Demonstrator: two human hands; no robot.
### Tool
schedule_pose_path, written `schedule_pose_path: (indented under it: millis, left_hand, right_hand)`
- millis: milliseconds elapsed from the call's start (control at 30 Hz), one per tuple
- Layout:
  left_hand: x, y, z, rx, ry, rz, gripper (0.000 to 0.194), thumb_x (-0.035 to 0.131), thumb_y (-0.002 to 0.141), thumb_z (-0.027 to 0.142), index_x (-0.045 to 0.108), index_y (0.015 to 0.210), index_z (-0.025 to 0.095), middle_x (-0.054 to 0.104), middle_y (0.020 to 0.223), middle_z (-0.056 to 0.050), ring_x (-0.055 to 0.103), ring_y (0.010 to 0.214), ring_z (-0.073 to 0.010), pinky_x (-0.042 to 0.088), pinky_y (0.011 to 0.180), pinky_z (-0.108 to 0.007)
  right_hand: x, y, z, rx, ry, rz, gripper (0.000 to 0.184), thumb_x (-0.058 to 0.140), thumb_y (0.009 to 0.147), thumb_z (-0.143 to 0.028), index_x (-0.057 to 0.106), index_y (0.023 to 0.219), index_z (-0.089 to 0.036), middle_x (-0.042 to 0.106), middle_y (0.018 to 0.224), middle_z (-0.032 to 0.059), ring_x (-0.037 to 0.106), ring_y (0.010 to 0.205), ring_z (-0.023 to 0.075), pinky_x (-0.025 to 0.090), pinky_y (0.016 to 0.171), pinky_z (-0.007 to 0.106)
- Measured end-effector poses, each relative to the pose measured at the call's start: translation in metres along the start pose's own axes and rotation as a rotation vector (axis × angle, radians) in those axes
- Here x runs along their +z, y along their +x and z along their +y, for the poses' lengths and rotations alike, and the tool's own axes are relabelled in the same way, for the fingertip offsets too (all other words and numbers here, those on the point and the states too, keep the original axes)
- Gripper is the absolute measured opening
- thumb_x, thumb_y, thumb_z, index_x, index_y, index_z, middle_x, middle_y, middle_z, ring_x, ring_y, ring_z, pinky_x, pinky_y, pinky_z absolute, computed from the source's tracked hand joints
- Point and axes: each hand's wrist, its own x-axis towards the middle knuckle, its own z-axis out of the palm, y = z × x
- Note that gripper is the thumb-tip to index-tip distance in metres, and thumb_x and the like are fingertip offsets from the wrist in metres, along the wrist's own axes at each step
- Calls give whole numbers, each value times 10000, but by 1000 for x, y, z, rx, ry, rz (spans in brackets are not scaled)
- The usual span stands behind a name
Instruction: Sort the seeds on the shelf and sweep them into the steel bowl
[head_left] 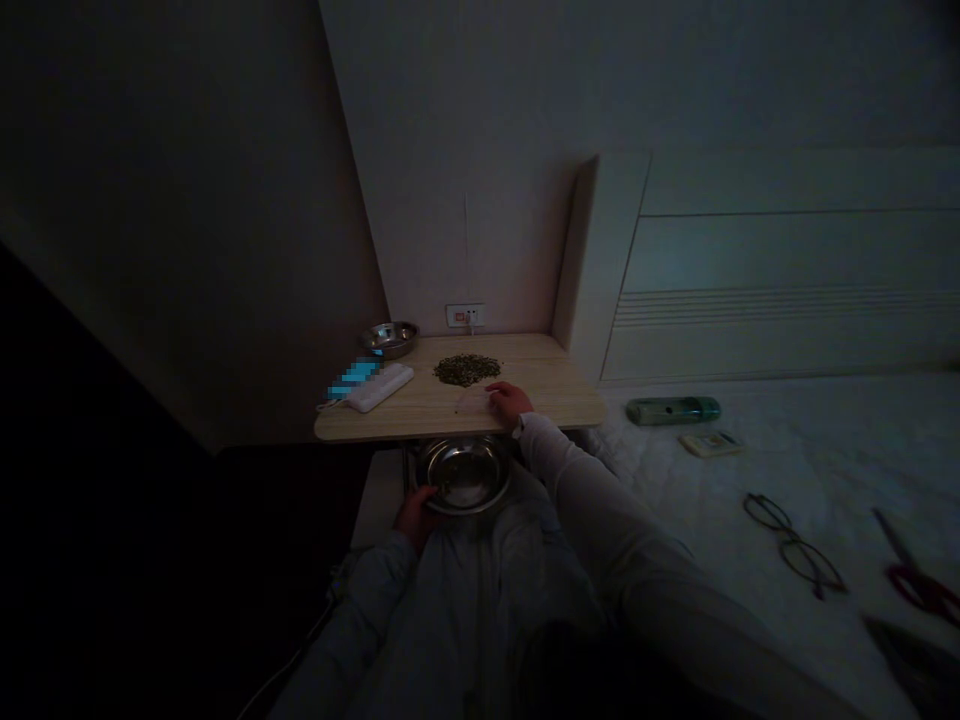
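Note:
The room is dim. My left hand grips the left rim of a steel bowl held just below the front edge of a small wooden table. On the tabletop rests my right hand, fingers curled, beside a few pale bits. A pile of small dark seeds lies just behind that hand. Whether the right hand holds anything is too dark to tell.
A second steel bowl stands at the table's back left, near a white power strip and a wall socket. On the bed to the right lie a green case, glasses and red scissors.

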Motion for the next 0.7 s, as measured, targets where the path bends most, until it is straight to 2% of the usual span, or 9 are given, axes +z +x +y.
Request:
schedule_pose_path:
  millis: [233, 700]
  left_hand:
    - [3, -6, 2, 3, 10, -17, 92, 484, 628, 88, 541, 661, 152, 610, 560, -18, 597, 598, -183, 477, 509, -299]
    - [5, -10, 3, 16, 11, -12, 85, 479, 631, 82, 517, 632, 158, 600, 537, -11, 593, 574, -178, 476, 497, -296]
  right_hand:
    - [-2, -3, -4, 1, 2, 7, 224, 444, 797, -299, 531, 911, -127, 569, 811, 20, 541, 707, 110, 441, 666, 306]
    - [-2, -3, -5, 14, 15, -8, 231, 443, 798, -292, 516, 941, -125, 550, 905, 37, 538, 766, 126, 450, 674, 314]
